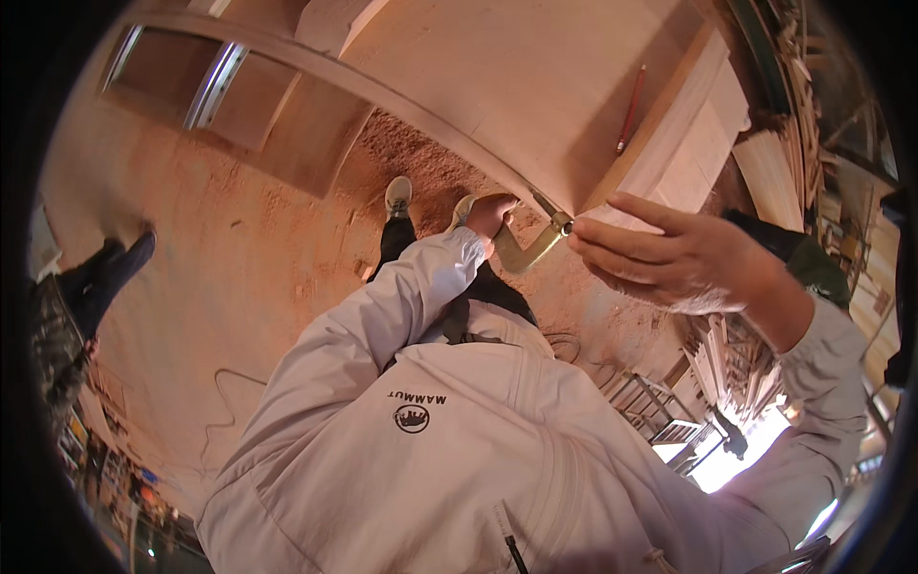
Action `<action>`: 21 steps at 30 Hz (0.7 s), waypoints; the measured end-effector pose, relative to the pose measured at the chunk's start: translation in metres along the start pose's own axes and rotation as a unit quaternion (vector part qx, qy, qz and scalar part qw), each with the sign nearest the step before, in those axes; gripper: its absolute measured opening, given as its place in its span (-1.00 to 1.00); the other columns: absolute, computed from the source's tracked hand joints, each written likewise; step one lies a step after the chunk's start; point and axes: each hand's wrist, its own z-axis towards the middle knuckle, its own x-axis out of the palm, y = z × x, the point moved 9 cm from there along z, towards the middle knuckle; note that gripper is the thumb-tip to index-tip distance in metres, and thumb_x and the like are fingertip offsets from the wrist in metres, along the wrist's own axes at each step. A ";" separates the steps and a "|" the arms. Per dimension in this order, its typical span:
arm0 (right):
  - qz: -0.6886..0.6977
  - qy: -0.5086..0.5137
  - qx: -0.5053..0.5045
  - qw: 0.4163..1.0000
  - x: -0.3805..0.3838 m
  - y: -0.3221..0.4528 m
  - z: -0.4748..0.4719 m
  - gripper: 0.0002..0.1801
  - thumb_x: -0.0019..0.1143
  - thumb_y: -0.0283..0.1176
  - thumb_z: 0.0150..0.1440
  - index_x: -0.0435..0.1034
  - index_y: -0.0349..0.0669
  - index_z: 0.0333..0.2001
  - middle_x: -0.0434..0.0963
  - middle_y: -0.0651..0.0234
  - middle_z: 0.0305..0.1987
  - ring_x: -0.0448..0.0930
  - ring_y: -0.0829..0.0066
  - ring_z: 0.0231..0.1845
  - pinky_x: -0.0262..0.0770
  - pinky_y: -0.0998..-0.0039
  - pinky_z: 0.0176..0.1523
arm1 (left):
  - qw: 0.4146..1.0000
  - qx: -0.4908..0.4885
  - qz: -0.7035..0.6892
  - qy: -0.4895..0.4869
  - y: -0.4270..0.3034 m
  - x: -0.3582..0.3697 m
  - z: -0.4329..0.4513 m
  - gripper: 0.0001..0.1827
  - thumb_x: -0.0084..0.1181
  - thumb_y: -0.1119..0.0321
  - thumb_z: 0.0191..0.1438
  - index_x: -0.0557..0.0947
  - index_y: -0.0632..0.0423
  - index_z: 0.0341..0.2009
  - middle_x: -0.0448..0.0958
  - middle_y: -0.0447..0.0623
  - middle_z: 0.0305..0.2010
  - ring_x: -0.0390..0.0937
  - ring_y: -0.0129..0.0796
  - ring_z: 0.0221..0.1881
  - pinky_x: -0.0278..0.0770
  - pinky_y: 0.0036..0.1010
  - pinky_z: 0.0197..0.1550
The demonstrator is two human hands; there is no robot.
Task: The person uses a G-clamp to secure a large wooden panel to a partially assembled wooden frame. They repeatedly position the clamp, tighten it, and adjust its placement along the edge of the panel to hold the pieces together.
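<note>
A brass-coloured C-clamp (pixel 529 257) sits at the near edge of the wooden workbench top (pixel 459 79), close to its corner. My left hand (pixel 491 217) grips the clamp's frame just below that edge. At the outer end of the clamp's screw (pixel 551 208), the fingertips of my right hand (pixel 663 258) close on it; the thumb is hidden behind the fingers. Right beside the clamp, a long wooden board (pixel 667 136) stands on the bench top along its right side. A red pencil (pixel 631 107) lies on the top next to this board.
Drawers with metal runners (pixel 215 86) jut out under the bench at left. Reddish sawdust (pixel 409 151) covers the floor around my feet. Another person's legs (pixel 107 280) are at far left. A cable (pixel 229 402) trails over the floor. Stacked timber (pixel 774 179) stands at right.
</note>
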 end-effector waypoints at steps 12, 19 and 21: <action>0.057 0.046 -0.285 0.956 0.021 0.006 0.028 -0.85 0.10 -0.28 0.10 0.45 -0.07 -0.44 0.46 0.53 -0.32 0.53 0.48 -0.15 0.47 0.37 -0.03 | 0.767 0.320 0.553 0.053 -0.033 0.004 0.018 -0.68 0.03 0.13 0.26 0.76 -0.02 -0.11 0.60 0.04 -0.50 0.59 -0.23 -0.48 0.50 -0.26 -0.40; 0.047 -0.034 -0.327 0.943 0.027 0.002 0.030 -0.77 0.15 -0.20 0.03 0.32 -0.02 -0.53 0.24 0.54 -0.49 0.43 0.56 -0.47 0.27 0.47 -0.47 | 0.694 0.442 0.568 0.010 -0.022 0.003 0.024 -0.77 0.07 0.25 0.21 0.70 0.02 -0.14 0.59 0.09 -0.48 0.59 -0.15 -0.50 0.56 -0.27 -0.40; 0.043 -0.072 -0.328 0.941 0.029 -0.001 0.027 -0.75 0.15 -0.20 0.00 0.26 0.00 -0.56 0.21 0.53 -0.50 0.40 0.57 -0.51 0.25 0.49 -0.50 | 0.719 0.420 0.553 0.014 -0.027 0.004 0.019 -0.78 0.06 0.26 0.23 0.70 0.04 -0.16 0.58 0.09 -0.49 0.58 -0.17 -0.52 0.55 -0.27 -0.41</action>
